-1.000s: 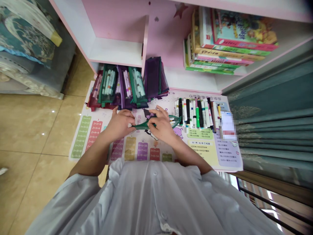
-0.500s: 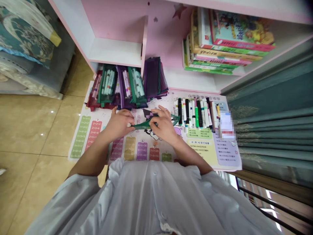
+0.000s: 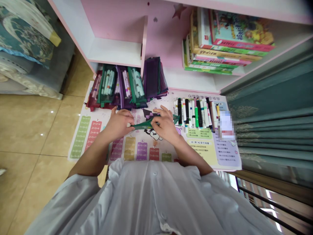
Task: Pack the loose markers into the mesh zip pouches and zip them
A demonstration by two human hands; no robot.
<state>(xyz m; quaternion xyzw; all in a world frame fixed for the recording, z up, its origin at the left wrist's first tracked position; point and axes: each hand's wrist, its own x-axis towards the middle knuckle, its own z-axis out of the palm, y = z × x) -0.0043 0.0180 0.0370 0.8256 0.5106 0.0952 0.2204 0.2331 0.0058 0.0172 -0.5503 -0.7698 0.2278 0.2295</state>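
- Desk mat (image 3: 93,130) w/ number charts; filled pouches (image 3: 122,86) at back left.
- Left hand (image 3: 119,124) pinches green mesh pouch (image 3: 143,124) end, mid-mat.
- Right hand (image 3: 165,127) fingers closed on its other end; a jerk prob. sends markers (image 3: 195,112) rolling.

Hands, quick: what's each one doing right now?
Left hand: closed, pinching the left end of the green pouch.
Right hand: closed on the same pouch, further right.
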